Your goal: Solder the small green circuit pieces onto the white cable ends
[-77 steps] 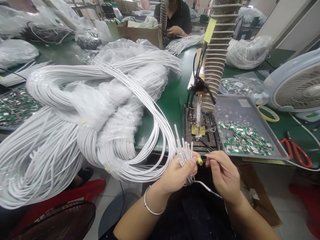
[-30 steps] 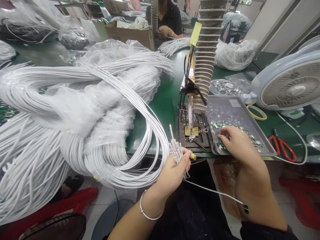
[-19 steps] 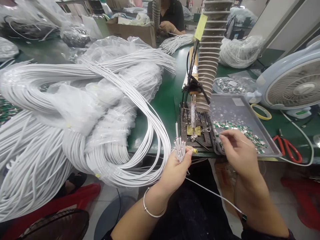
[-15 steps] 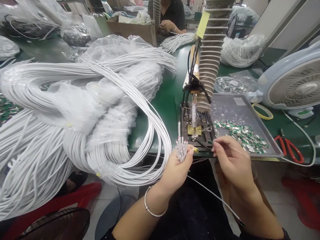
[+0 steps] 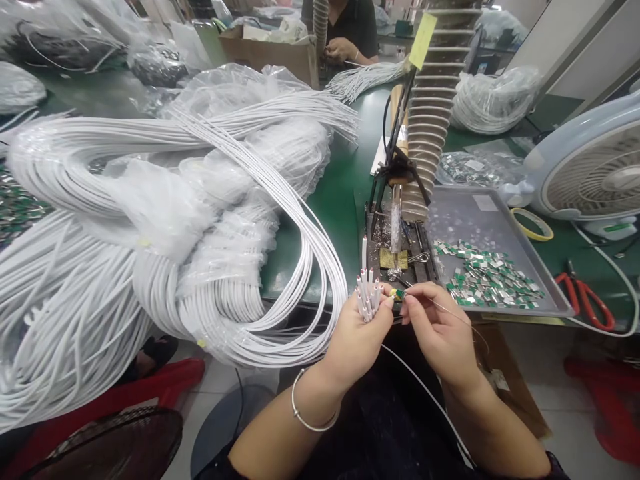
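My left hand [image 5: 361,333] is closed around a bundle of white cables [image 5: 369,297] whose stripped, reddish ends point up. Between its thumb and forefinger is a small yellow-tipped piece. My right hand [image 5: 443,330] pinches a small green circuit board [image 5: 399,293] against that piece, and a thin wire [image 5: 450,311] runs back across its fingers. Just beyond both hands, a soldering iron [image 5: 396,227] points down over a yellow sponge [image 5: 393,259] on a dark stand.
A grey tray [image 5: 500,200] of green-and-silver boards lies right of the iron, near yellow tape [image 5: 532,225], red-handled cutters [image 5: 585,300] and a fan [image 5: 595,160]. Coiled white cables [image 5: 220,293] cover the left. A ribbed hose [image 5: 433,113] hangs behind the iron; a person's hand [image 5: 341,50] is opposite.
My right hand has moved left, from beside the soldering stand to my left hand, bringing the small green board against the yellow-tipped piece. The view has shifted slightly.
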A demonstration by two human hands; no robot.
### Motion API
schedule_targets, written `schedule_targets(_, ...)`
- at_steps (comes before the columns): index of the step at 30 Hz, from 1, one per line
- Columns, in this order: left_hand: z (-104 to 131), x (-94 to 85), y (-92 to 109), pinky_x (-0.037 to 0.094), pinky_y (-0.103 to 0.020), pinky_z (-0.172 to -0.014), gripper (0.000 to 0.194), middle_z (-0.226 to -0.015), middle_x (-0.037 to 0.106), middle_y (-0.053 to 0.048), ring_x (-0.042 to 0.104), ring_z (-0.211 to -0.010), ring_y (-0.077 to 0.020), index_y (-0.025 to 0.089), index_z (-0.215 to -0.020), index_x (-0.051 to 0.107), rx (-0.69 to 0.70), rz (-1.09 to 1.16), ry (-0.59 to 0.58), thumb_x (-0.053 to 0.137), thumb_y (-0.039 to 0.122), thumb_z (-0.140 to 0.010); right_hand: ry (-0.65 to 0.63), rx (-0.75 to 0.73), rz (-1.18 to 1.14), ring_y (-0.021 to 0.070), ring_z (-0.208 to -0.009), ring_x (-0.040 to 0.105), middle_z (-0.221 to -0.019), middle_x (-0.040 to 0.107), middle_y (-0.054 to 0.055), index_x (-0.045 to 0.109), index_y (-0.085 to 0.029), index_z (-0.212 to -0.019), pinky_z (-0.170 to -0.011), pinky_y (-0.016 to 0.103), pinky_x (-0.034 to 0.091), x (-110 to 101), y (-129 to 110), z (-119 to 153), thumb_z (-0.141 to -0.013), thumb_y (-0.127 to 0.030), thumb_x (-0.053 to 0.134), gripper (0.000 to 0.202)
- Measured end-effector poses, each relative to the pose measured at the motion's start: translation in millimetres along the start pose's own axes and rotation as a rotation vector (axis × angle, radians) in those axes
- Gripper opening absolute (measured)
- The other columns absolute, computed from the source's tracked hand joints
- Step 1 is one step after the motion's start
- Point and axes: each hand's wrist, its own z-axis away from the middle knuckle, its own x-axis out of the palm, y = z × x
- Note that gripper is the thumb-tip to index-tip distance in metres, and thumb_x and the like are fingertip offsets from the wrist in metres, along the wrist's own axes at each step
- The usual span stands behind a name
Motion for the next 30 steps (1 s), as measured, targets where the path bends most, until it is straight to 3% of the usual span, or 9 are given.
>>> schedule_targets(8, -1, 1.7, 0, 0.041, -0.025, -0.065, 0.008, -0.075, 0.054, 0.0, 0.05, -0.068, -0.0119, 0.017, -0.073, 0.052, -0.03, -0.002, 0.02, 0.054, 0.02, -0.08, -0.018, -0.015, -0.006, 0.0109, -0.063, 0.057, -0.077, 0.057, 0.001, 0.059, -0.021, -0.088, -0.055, 0.023, 0.052, 0, 4, 2, -0.087, -0.018, 0.051, 0.009)
schedule_targets(13, -1, 1.8, -2, 0.04, -0.025, -0.066, 0.006, -0.077, 0.055, 0.0, 0.049, -0.066, -0.0112, 0.017, -0.074, 0.054, -0.056, -0.017, 0.084, 0.056, 0.021, -0.078, 0.035, -0.238, 0.13, 0.017, -0.079, 0.06, -0.087, 0.061, 0.006, 0.06, -0.022, -0.105, -0.07, 0.035, 0.054, -1, 10, 6, -0.087, -0.011, 0.046, 0.025)
schedule_targets(18, -3, 1.3, -3, 0.037, -0.024, -0.065, 0.006, -0.075, 0.053, 0.001, 0.046, -0.067, -0.011, 0.016, -0.083, 0.056, -0.089, -0.038, 0.096, 0.055, 0.021, -0.08, 0.176, -0.343, 0.092, 0.0161, -0.079, 0.063, -0.098, 0.063, 0.008, 0.05, -0.022, -0.123, -0.064, 0.031, 0.056, 5, 19, 13, -0.088, -0.01, 0.041, 0.038)
schedule_targets(30, -6, 3.4, 2, 0.035, -0.024, -0.064, 0.003, -0.07, 0.048, 0.003, 0.041, -0.064, -0.0098, 0.016, -0.082, 0.053, -0.065, -0.01, 0.085, 0.053, 0.02, -0.081, 0.158, -0.509, 0.169, 0.018, -0.09, 0.066, -0.096, 0.068, 0.008, 0.062, -0.019, -0.1, -0.076, 0.035, 0.058, 4, 17, 3, -0.082, -0.004, 0.052, 0.026)
